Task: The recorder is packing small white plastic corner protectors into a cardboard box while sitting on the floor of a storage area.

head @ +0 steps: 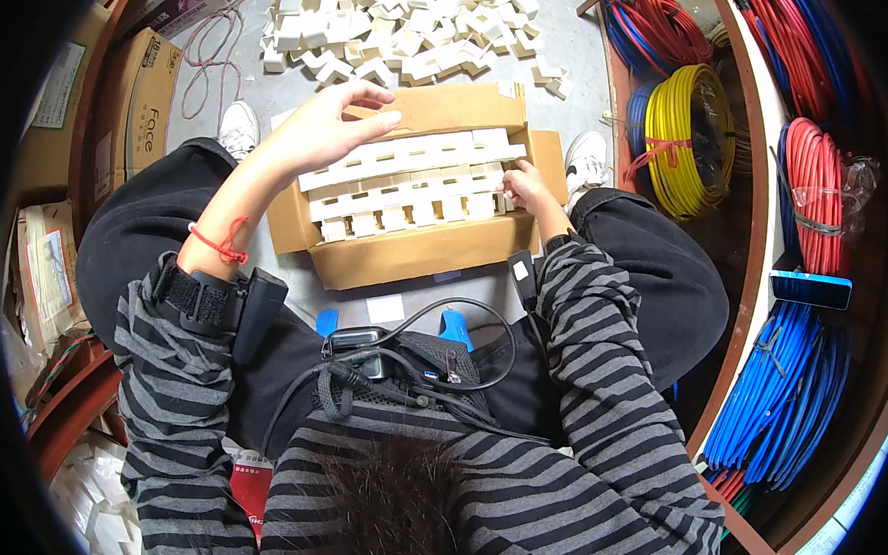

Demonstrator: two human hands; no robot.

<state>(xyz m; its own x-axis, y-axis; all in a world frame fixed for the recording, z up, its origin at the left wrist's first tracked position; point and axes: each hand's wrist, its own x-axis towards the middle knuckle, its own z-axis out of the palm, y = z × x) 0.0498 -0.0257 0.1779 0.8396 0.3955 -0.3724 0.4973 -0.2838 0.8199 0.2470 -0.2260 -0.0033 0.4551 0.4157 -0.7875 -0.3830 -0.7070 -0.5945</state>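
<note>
On the floor between my legs stands an open cardboard box (pixel 415 258). Rows of off-white plastic fittings (pixel 410 192) with slotted openings are lined up inside it. My left hand (pixel 343 123) hovers over the box's far left part, thumb and fingers apart, holding nothing. At the right end of the rows, my right hand (pixel 524 186) has its fingers curled against the end fittings; whether it grips one is unclear. Beyond the box lies a loose heap of off-white, angled plastic pieces (pixel 394 33).
Right of me, shelving (pixel 746 141) holds a yellow coil (pixel 669 138), red coils (pixel 813 195), blue coils (pixel 766 399) and a phone (pixel 810 290). Cardboard cartons (pixel 145 105) stand at left, near a loose thin cord (pixel 213 64). A black cable (pixel 511 353) loops over my lap.
</note>
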